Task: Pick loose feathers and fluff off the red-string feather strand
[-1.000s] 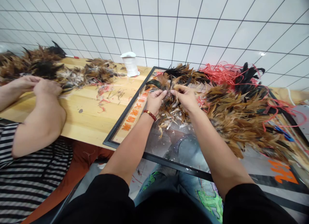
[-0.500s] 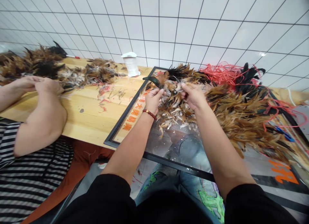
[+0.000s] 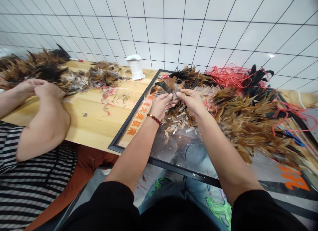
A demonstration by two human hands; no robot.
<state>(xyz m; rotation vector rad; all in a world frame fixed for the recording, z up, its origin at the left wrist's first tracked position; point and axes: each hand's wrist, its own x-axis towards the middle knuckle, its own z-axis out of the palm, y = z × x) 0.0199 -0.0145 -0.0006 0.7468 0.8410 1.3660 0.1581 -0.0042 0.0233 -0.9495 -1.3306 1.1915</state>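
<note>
Closing in from its place farther off half a second earlier, the bare right hand (image 3: 193,102) comes just beside the bare left hand (image 3: 160,105), its wrist ringed by a dark-red beaded bracelet (image 3: 154,118), in the head camera's view. Both hands pinch narrowly, thumbs to fingers, on a small bunch of brown and dark feathers (image 3: 169,84) above a black-framed clear panel (image 3: 161,151) with orange lettering. Below lies a loose heap of brown and white feathers (image 3: 182,117); to the right, a large golden-brown feather mass (image 3: 250,121) and a coral-pink tangle of flat ribbon (image 3: 227,77). A white spool (image 3: 135,68) stands on the pale wooden table (image 3: 96,125), beside which a co-worker's hands (image 3: 47,89) meet.
</note>
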